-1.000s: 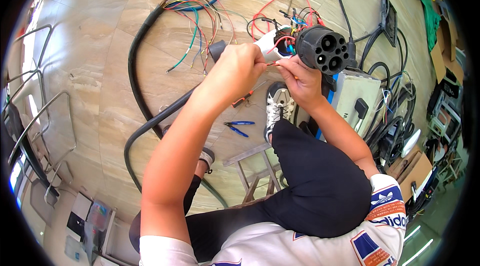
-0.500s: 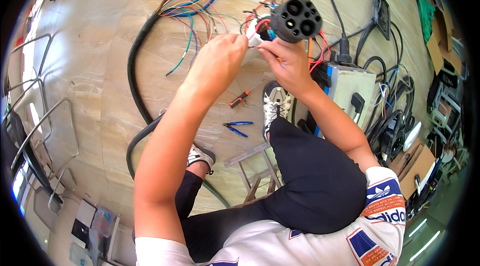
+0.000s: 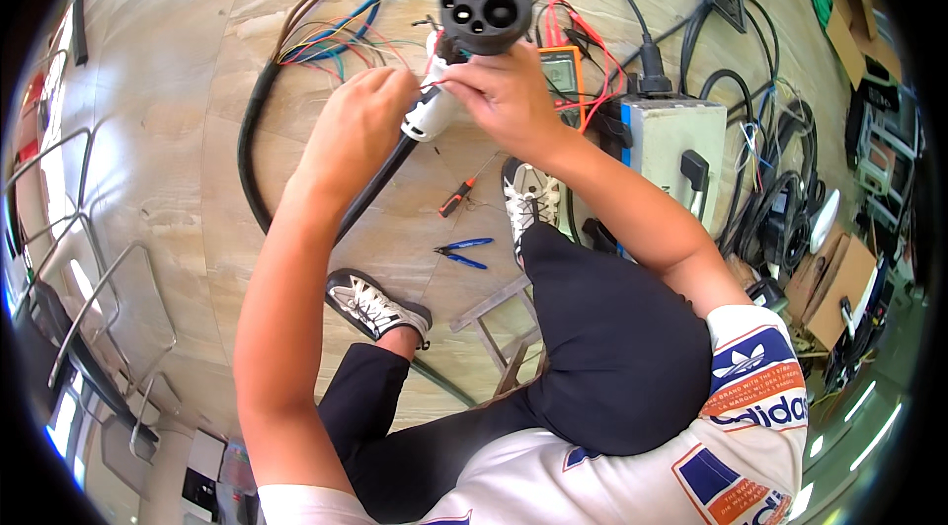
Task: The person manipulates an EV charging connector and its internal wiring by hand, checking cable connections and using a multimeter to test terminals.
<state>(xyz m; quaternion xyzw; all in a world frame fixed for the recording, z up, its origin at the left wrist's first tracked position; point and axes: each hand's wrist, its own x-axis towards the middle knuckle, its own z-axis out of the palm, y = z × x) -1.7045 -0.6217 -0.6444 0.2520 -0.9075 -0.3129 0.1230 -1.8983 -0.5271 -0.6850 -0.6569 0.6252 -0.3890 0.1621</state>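
Observation:
My right hand (image 3: 509, 98) is closed around the back of a black round multi-hole charging connector (image 3: 486, 6), whose holed face points up. My left hand (image 3: 367, 120) is closed in a pinch beside it. A short stretch of thin red wire (image 3: 432, 84) runs between the fingertips of both hands. Under them lies a white handle shell (image 3: 427, 118), with a thick black cable (image 3: 375, 191) leaving its lower end. The wire's ends and most of my left fingertips are hidden.
An orange multimeter (image 3: 561, 71) with red and black leads lies right of the connector. Nearer me are a screwdriver (image 3: 457, 199) and blue-handled cutters (image 3: 462, 253). A grey box (image 3: 676, 145) stands right. Stripped cable cores (image 3: 370, 16) spread at the far left. A small wooden stool (image 3: 499, 323) is between my legs.
Both hands and the connector have moved left in the picture, partly as the view shifted. The white shell shows more below my hands, and the multimeter has come into fuller view.

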